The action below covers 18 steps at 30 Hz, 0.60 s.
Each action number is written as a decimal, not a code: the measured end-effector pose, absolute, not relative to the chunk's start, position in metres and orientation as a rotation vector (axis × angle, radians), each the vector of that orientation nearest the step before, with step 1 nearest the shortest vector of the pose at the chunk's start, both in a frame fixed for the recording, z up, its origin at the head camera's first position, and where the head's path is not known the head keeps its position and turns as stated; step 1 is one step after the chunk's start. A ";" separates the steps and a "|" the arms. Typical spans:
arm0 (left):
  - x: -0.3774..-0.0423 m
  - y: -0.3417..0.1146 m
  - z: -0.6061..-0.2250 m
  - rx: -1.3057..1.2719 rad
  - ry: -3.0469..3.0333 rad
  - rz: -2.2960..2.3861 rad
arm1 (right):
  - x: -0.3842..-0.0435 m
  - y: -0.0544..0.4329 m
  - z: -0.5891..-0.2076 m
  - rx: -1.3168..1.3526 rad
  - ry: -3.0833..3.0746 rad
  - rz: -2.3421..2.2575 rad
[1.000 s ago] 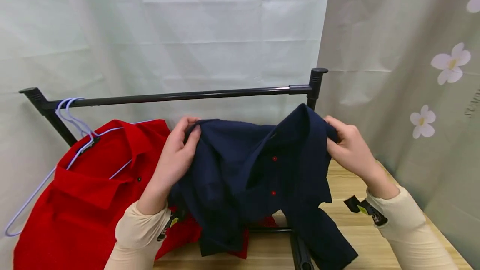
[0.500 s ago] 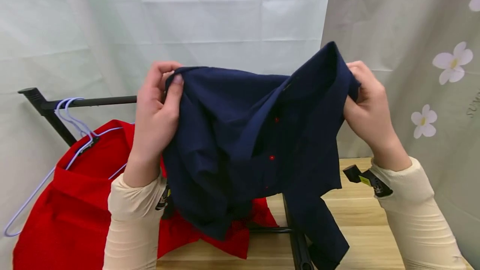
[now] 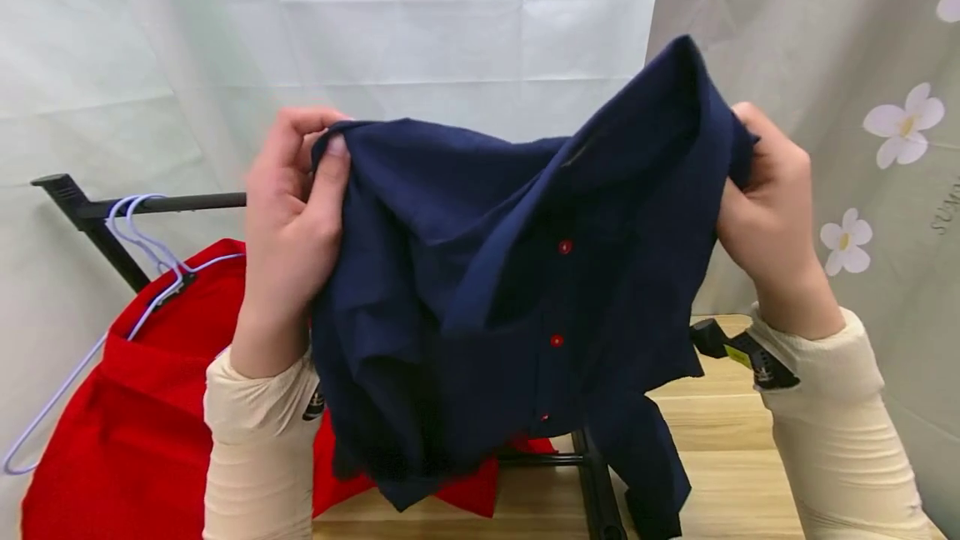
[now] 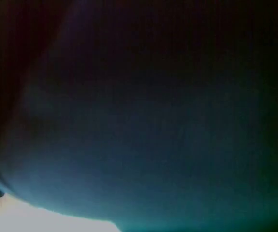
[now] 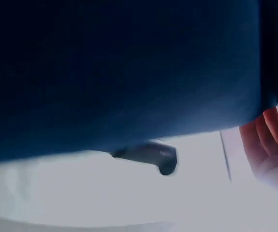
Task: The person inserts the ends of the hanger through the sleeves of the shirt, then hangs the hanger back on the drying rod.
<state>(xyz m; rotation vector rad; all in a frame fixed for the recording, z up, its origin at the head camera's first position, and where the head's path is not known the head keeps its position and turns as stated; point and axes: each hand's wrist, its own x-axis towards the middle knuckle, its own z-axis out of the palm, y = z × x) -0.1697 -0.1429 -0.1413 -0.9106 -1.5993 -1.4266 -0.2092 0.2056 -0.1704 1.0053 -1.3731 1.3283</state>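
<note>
A navy blue shirt (image 3: 465, 273) with red buttons hangs spread between my two hands, above the table. My left hand (image 3: 292, 223) pinches its upper left edge between thumb and fingers. At the upper right, near the raised collar, my right hand (image 3: 772, 198) grips the cloth, its fingertips hidden behind the fabric. Dark, blurred navy cloth (image 4: 143, 145) nearly fills the left wrist view. In the right wrist view the shirt (image 5: 129, 87) covers the upper part, and the fingers (image 5: 269, 135) of my right hand show at the right edge.
Behind the shirt stands a black clothes rack (image 3: 187, 203), largely covered by it. A red shirt (image 3: 142, 407) on a pale purple hanger (image 3: 153, 307) hangs at the rack's left. Below lies a wooden tabletop (image 3: 735, 440). A pale curtain (image 3: 450, 23) closes off the back.
Both hands have lifted the navy shirt up, toward the camera, and drawn apart, stretching it wider. It now hides most of the rack's bar. The red shirt stays on its hanger.
</note>
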 end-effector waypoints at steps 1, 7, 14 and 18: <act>-0.172 -0.145 -0.146 -0.889 -1.646 -1.412 | -0.209 0.206 -0.175 1.043 -1.386 1.356; -0.193 -0.160 -0.181 -0.715 -2.022 -1.333 | -0.210 0.206 -0.212 1.206 -1.502 1.510; -0.217 -0.175 -0.233 -0.620 -2.357 -1.242 | -0.217 0.201 -0.255 1.083 -1.764 1.577; -0.227 -0.175 -0.267 -0.608 -2.480 -1.154 | -0.220 0.200 -0.278 0.968 -1.904 1.581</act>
